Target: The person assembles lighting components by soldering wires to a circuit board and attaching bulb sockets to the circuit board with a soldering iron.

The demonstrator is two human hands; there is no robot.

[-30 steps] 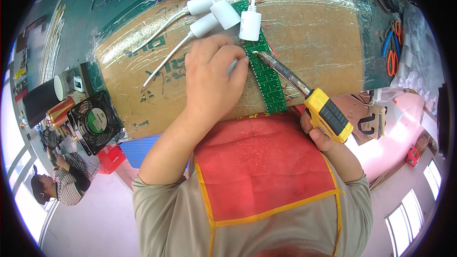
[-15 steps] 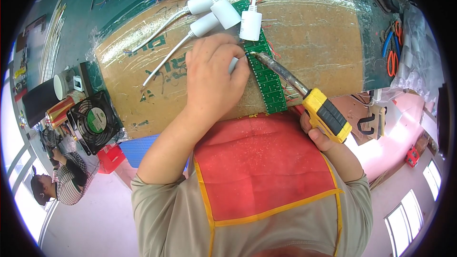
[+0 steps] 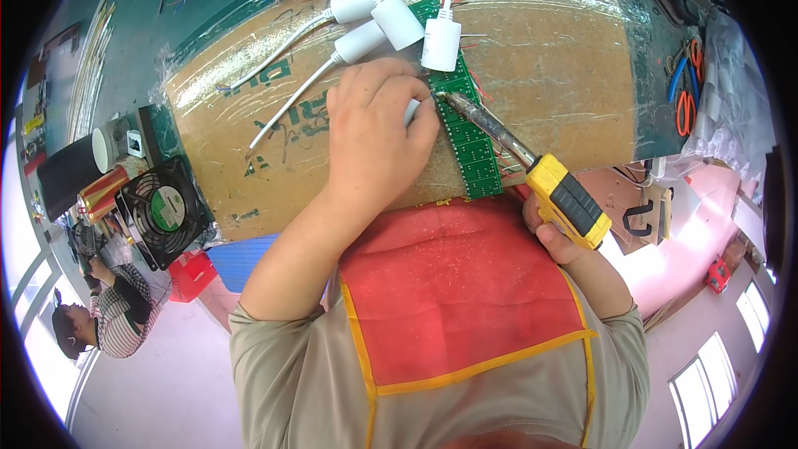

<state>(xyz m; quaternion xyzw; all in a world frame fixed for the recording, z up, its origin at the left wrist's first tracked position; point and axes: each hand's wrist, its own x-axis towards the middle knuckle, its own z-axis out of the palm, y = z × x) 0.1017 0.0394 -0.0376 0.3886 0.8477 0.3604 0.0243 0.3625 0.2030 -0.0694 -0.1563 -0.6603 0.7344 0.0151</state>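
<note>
My left hand is closed, pinching a whitish rounded piece that is mostly hidden by the fingers, at the left edge of a green circuit board strip. In my right hand is a soldering iron with a yellow and black handle. Its metal tip reaches the board right beside my left fingertips. Beyond my left hand lie white cylindrical cable ends with white cables, among them one close to my knuckles and another resting over the board. Thin red wires show along the board's right side.
Brown cardboard under clear film covers the green table. A black fan stands at the left edge. Pliers with orange and blue handles lie at the right. More white cables are at the far edge; another person works at left.
My left hand and the nearby white cable ends sit very slightly farther right. The soldering iron's handle has shifted a touch left, its tip still at the board.
</note>
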